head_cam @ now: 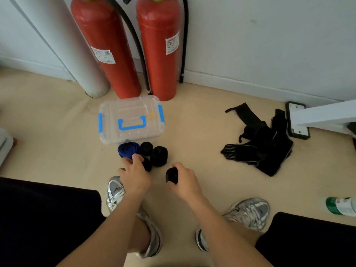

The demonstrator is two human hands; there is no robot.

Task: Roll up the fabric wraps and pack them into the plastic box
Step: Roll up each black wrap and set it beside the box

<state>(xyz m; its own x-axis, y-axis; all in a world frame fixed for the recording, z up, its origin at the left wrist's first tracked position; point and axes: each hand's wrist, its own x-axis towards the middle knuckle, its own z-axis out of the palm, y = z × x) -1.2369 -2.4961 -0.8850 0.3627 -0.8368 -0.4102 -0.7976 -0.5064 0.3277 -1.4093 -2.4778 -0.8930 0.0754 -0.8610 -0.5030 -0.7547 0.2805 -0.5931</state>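
A clear plastic box with blue latches and handle stands shut on the floor. In front of it lie a rolled blue wrap and two rolled black wraps. My left hand reaches down among these rolls, its fingers over another black roll; whether it holds it is unclear. My right hand grips a small rolled black wrap just above the floor. A pile of unrolled black wraps lies to the right.
Two red fire extinguishers and a grey cylinder stand against the wall behind the box. A white frame foot sits at right, a green-capped bottle at lower right. My shoes flank my arms.
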